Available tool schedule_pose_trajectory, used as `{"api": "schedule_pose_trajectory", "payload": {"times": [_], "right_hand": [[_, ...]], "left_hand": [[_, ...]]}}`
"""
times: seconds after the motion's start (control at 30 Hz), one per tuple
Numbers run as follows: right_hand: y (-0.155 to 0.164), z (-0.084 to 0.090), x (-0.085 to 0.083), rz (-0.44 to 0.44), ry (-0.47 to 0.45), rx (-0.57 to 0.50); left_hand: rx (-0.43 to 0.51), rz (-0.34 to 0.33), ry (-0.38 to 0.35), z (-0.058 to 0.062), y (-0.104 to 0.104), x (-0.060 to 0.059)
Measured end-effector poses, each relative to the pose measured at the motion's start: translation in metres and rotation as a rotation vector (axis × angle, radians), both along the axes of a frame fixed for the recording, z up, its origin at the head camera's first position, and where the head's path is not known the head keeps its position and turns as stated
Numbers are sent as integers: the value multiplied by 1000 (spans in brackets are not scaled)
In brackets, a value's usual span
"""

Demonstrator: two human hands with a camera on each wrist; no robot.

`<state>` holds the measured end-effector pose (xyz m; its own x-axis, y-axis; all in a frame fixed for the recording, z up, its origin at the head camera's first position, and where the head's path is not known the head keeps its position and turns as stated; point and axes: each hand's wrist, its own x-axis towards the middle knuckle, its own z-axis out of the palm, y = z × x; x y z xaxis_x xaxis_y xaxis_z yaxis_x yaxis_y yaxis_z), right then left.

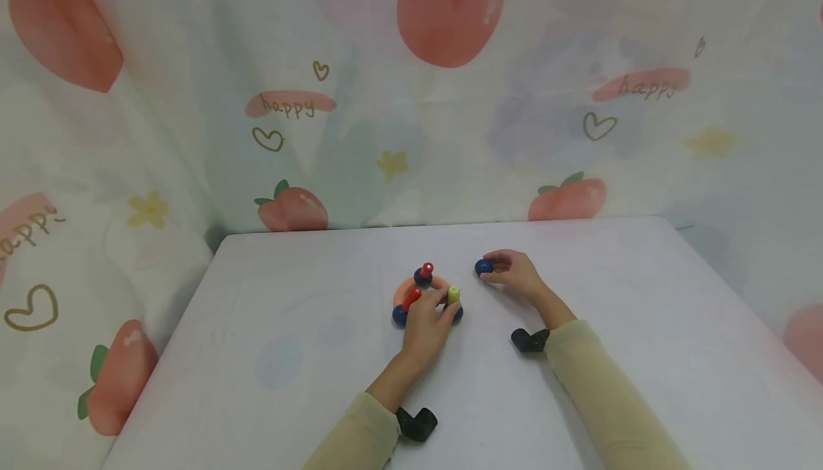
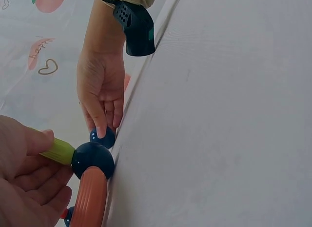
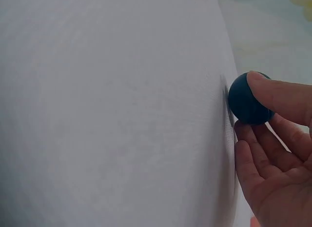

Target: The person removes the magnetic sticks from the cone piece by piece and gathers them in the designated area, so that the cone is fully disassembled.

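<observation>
On the white table lies a small ring-shaped build of orange curved rods joined by dark blue balls. Two red rods stick up from it, one leaning. My left hand reaches over the build and pinches a yellow-green rod between thumb and fingers. In the left wrist view that rod meets a blue ball at the end of an orange curved rod. To the right of the build, my right hand holds a loose blue ball by thumb and fingertips, at or just above the table.
The table has a pale cloth cover. A patterned curtain hangs behind it and along the left side. Black wrist-worn devices stick out beside both sleeves, close over the tabletop.
</observation>
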<state>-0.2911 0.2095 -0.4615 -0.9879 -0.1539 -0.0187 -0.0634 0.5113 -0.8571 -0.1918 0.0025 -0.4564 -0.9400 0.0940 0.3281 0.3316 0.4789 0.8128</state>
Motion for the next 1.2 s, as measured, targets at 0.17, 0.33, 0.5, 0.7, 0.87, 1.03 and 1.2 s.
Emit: {"api": "schedule_pose_trajectory", "payload": {"times": [0.17,0.33,0.5,0.7,0.87,1.03,1.2], "right_hand": [[0,0,0,4,10,11],[0,8,3,-3,12,-3],[-2,21,12,7,94,-34],[-10,36,43,61,192,-41],[-22,36,65,196,182,-27],[-34,28,75,238,170,-18],[-46,23,83,289,173,-11]], "left_hand": [[-49,-12,-49,-1,-1,0],[-118,-15,-104,-4,-2,-1],[-227,-18,-112,-7,-3,-1],[-270,-59,-116,-5,-6,-2],[-236,-110,-150,-2,-13,-4],[-259,-155,-171,1,-21,-6],[-330,-238,-160,6,-29,-9]]}}
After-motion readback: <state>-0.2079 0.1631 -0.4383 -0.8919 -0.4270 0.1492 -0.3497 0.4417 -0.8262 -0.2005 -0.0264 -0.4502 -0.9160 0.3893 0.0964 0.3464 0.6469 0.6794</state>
